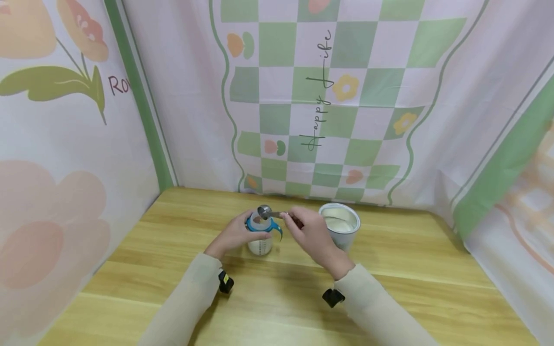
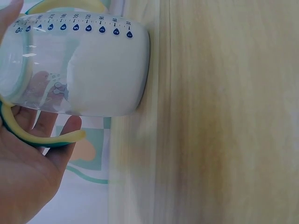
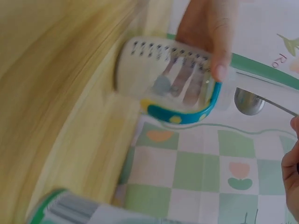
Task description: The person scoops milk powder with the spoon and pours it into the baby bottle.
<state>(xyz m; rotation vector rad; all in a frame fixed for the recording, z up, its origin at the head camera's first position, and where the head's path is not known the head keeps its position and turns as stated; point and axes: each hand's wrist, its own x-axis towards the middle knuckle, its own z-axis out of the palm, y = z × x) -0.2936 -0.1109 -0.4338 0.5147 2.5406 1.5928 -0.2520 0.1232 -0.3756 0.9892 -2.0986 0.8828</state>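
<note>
A clear baby bottle (image 1: 260,247) with a blue collar and side handles stands on the table, partly filled with white contents. My left hand (image 1: 233,235) grips it around the upper part, thumb on the near side and fingers behind. In the left wrist view, printed measuring marks run along the bottle (image 2: 100,65). My right hand (image 1: 312,235) pinches the thin handle of a metal measuring spoon (image 1: 265,211). The spoon's round bowl is just over the open bottle mouth; in the right wrist view the spoon (image 3: 250,102) looks tipped sideways. I cannot tell whether powder is in it.
An open can (image 1: 357,226) of pale powder stands behind and right of my right hand, its side (image 3: 74,207) showing in the right wrist view. The wooden table (image 1: 277,312) meets patterned curtains (image 1: 277,86) at its back and sides.
</note>
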